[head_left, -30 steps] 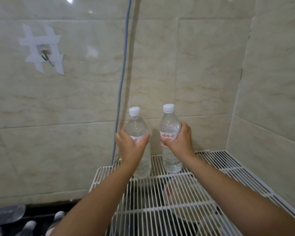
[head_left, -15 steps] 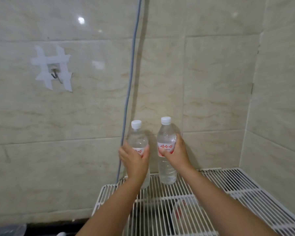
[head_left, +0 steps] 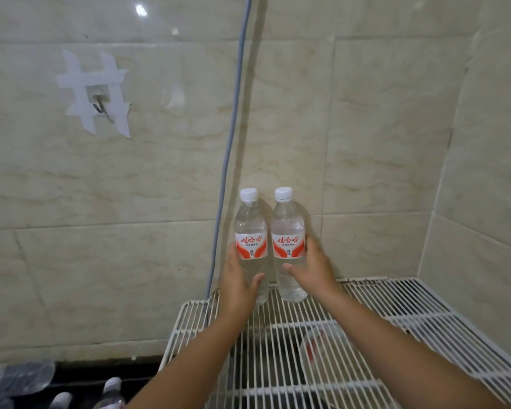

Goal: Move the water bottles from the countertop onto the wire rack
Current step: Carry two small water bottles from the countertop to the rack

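Note:
Two clear water bottles with white caps and red-and-white labels stand upright side by side at the back left of the white wire rack (head_left: 410, 308), close to the tiled wall. My left hand (head_left: 238, 287) wraps the lower part of the left bottle (head_left: 250, 222), its thumb across the front. Below the label of the right bottle (head_left: 286, 222), my right hand (head_left: 313, 273) holds it with the fingers along its right side. Both bottle bases rest on the rack wires.
More capped bottles (head_left: 112, 388) lie on the dark countertop at the bottom left. A grey cable (head_left: 233, 128) runs down the wall beside the rack. A taped hook (head_left: 99, 103) is on the wall. A pale round dish (head_left: 316, 346) shows beneath the rack.
The two bottles have come closer together and stand at the rack's back left. Both hands have slid down from the labels to the lower bodies.

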`<state>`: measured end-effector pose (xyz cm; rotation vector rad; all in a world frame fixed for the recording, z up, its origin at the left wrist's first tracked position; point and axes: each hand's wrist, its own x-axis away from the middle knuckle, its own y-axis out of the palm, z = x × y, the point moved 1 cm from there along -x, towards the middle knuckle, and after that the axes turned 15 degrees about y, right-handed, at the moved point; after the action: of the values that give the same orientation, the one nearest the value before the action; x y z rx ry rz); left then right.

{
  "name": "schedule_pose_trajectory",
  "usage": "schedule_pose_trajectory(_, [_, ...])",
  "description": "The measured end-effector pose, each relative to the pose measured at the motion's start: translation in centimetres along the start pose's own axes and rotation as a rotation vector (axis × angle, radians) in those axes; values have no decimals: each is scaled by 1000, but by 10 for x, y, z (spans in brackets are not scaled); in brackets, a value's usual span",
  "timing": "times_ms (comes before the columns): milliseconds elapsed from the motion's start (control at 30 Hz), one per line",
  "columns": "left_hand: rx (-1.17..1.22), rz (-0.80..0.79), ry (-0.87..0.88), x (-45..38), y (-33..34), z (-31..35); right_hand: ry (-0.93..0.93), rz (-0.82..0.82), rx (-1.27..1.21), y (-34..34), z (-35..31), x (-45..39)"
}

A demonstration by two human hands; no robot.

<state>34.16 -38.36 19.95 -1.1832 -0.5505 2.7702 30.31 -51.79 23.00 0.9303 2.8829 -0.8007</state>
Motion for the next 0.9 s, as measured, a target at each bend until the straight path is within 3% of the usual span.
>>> schedule_pose_trajectory(367, [-98, -21, 3, -3, -4, -2, 33, 20, -129, 14, 4, 5])
schedule_pose_trajectory(633, [-102, -9, -28, 5, -9, 0, -56, 69, 53, 20, 1, 9])
schedule_pose_trajectory(800, [-190, -164, -63, -2, -19, 10, -35, 87, 214, 17, -4, 20])
schedule_pose_trajectory(900, [-350, -267, -69, -3, -35, 23, -52, 165, 462, 8, -13, 30])
